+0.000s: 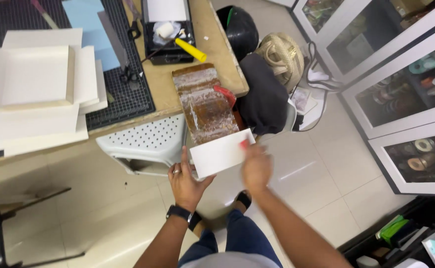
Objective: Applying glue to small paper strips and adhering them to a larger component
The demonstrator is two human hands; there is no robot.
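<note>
Knees: the person's own legs in blue trousers point(227, 238) at the bottom edge, over pale floor tiles point(326, 183).
Left hand: the left hand point(185, 181), ring on one finger and a black watch point(182, 213) on the wrist, is closed on the lower left edge of a white card point(220, 153), thumb on top.
White card: a flat rectangle, held tilted above the floor between the two hands, just in front of the table's edge.
Right hand: the right hand point(256, 166) is blurred; it rests on the card's right edge, and a small red thing point(244, 144) shows at its fingertips. Whether it grips the card, I cannot tell.
Far left: stacked white boards and a shallow white tray point(31, 77) lie on a black gridded mat point(128, 99).
Table: a wooden table point(217, 49) carries a brown glue-smeared board point(202, 104) that overhangs the edge just above the card.
Behind it: a black tray point(168, 34) with a yellow-handled tool point(190, 49).
Under the table: a white perforated plastic stool point(148, 139).
Right: dark bags point(264, 94), then glass-fronted cabinets point(401, 74) with rolls of tape.
</note>
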